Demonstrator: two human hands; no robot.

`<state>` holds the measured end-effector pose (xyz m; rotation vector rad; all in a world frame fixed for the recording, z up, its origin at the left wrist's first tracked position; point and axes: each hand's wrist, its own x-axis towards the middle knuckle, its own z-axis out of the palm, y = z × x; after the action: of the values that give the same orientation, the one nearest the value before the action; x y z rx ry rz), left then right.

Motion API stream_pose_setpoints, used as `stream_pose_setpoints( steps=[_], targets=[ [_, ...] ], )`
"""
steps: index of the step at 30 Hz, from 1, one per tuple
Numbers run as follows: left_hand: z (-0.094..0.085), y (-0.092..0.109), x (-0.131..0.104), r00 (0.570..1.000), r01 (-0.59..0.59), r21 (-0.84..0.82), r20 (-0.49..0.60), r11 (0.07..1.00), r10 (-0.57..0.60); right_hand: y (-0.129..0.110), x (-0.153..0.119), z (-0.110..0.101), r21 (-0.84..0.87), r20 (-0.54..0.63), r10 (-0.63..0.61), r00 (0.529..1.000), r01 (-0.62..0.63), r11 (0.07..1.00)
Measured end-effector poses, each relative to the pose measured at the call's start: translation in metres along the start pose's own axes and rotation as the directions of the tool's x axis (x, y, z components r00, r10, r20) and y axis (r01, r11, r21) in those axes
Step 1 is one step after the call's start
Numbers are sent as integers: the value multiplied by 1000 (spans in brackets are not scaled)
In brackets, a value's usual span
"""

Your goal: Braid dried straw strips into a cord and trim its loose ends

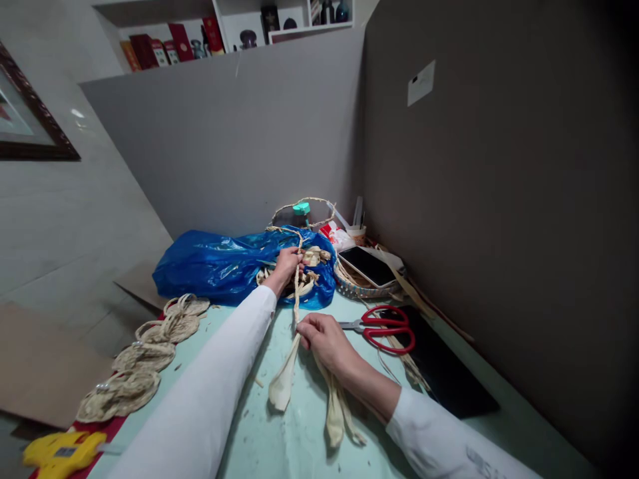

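Note:
A twisted cord of pale dry husk (296, 293) runs up between my two hands, and its far end loops over toward the back of the table. My left hand (287, 265) is closed around the cord, farther from me, in front of the blue bag's opening. Nearer to me, my right hand (327, 342) pinches the cord's lower end between thumb and fingers. Below that pinch one flat husk strip (282, 384) spreads out loose. More husk strips (335, 416) hang from under my right palm; whether the fingers grip them is hidden.
A blue plastic bag (210, 266) with husks lies behind my left hand. Red-handled scissors (387, 330) lie right, near a black pad (449, 372). A phone (367, 265) rests on a round basket (359, 290). Woven sandals (144, 356) and a yellow glue gun (64, 452) line the left edge.

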<state>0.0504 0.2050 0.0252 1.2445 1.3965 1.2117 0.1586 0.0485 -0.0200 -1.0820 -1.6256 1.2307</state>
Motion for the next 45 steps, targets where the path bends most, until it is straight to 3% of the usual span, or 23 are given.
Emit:
stream_pose_setpoints(
  steps=[5, 9, 12, 15, 17, 19, 23, 27, 30, 33, 36, 41, 45],
  targets=[
    [-31, 13, -33, 982, -126, 57, -131, 990, 133, 2, -2, 9, 56, 20, 14, 1000, -15, 998],
    [-56, 13, -94, 939, -228, 105, -239, 968, 247, 1, -3, 12, 111, 7, 7, 1000, -8, 994],
    [-66, -6, -148, 972, -179, 112, -136, 977, 194, 1, -6, 18, 138, 33, -7, 999, 3, 990],
    [-69, -27, -188, 995, 4, 4, 95, 1000, -4, 2, -9, 26, 151, 91, -21, 996, 7, 989],
    [-71, -36, -203, 995, 73, -119, 79, 990, -64, 3, -11, 32, 141, 125, -42, 991, 24, 990],
    [-73, -41, -209, 988, 135, -179, 97, 975, -119, 5, -12, 36, 97, 150, -81, 985, 67, 993],
    [-78, -45, -212, 958, 205, -96, 223, 974, -180, 3, -15, 37, -40, 209, -128, 969, 139, 990],
    [-81, -48, -213, 974, 175, -33, 154, 984, -168, -6, -22, 33, -120, 321, -138, 937, 185, 975],
    [-84, -51, -217, 993, 89, 89, 73, 992, -96, -14, -25, 29, -250, 369, -150, 917, 253, 935],
    [-87, -55, -219, 1000, -11, 248, 2, 969, 11, -19, -25, 24, -463, 353, -142, 925, 304, 833],
    [-87, -59, -219, 999, -20, 319, -37, 947, 34, -22, -25, 22, -613, 328, -160, 931, 338, 714],
    [-84, -57, -218, 994, 80, 187, -91, 979, -64, -22, -35, 30, -743, 329, -226, 917, 399, 537],
    [-85, -52, -218, 985, 166, 36, -59, 985, -164, -18, -44, 37, -795, 360, -308, 880, 463, 392]
  ],
)
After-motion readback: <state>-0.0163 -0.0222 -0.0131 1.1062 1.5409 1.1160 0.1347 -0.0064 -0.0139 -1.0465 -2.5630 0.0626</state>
